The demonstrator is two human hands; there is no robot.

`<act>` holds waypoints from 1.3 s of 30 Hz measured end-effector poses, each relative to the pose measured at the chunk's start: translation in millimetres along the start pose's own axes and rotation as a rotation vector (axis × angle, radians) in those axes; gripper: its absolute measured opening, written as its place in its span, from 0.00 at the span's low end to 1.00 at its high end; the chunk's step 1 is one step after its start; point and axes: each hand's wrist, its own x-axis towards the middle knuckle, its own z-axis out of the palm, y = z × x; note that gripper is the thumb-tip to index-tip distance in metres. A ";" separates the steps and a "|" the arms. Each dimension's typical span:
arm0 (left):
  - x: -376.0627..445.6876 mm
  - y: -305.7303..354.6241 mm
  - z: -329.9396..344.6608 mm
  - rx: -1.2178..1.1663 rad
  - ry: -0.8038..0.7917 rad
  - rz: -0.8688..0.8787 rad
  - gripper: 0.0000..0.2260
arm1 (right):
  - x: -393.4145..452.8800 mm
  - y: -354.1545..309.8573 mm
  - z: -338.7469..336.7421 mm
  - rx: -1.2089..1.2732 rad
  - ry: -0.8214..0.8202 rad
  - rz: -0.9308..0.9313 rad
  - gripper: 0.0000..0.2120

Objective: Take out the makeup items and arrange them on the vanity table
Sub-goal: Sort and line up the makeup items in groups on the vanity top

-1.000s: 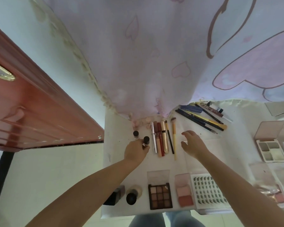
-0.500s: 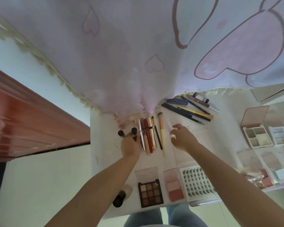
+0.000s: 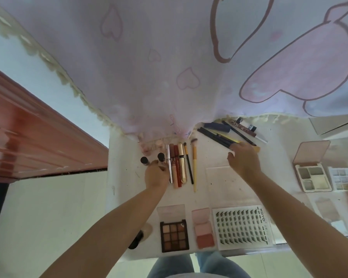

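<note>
The left hand [image 3: 156, 174] covers the lower part of the small dark-capped bottle [image 3: 161, 157], so I can't tell if the fingers are actually gripping it. The right hand [image 3: 244, 161] hides the near ends of the pencils [image 3: 215, 136]. The dark bottle [image 3: 136, 239] at the near edge sits half behind the forearm. The palettes [image 3: 344, 178] far right are blurry, shades unreadable.

We see a white vanity table [image 3: 125, 177]. Lip tubes [image 3: 176, 165] and brushes [image 3: 191, 163] line its far side; an eyeshadow palette [image 3: 174, 234], blush [image 3: 204, 231] and lash card [image 3: 243, 227] sit near.
</note>
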 end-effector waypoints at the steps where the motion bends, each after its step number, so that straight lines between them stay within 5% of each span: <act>1: -2.3 -0.8 -1.0 -0.013 -0.016 -0.026 0.15 | 3.8 6.1 -2.2 -0.059 -0.002 0.036 0.13; 6: -16.5 -4.5 -5.4 0.026 -0.122 -0.105 0.18 | 13.2 21.4 -2.9 -0.266 -0.132 0.090 0.10; 11: -39.9 5.5 -10.2 0.051 -0.151 -0.043 0.17 | 14.6 24.8 -12.6 -0.206 -0.094 -0.041 0.10; 14: -59.3 28.6 -14.3 0.161 -0.167 0.258 0.12 | 6.5 25.8 -34.7 -0.072 -0.052 -0.143 0.11; 18: -73.7 74.9 -18.1 0.438 -0.114 0.729 0.21 | -18.0 28.2 -81.0 -0.014 0.028 -0.255 0.10; 22: -85.5 131.1 -25.9 0.553 0.093 1.222 0.19 | -39.9 24.1 -132.6 0.230 -0.130 -0.380 0.07; 24: -90.1 149.6 -30.9 0.579 -0.032 1.214 0.14 | -46.4 22.4 -156.0 0.352 -0.150 -0.394 0.06; 29: -94.1 168.9 -41.2 0.578 -0.028 1.327 0.13 | -58.3 27.1 -181.4 0.521 -0.114 -0.390 0.12; 34: -70.4 155.5 -81.9 0.538 -0.237 1.009 0.11 | -64.9 68.9 -199.0 0.814 0.062 -0.250 0.11; 39: -82.2 150.6 -76.0 0.540 -0.280 1.018 0.13 | -61.6 42.3 -185.4 0.769 -0.046 -0.307 0.06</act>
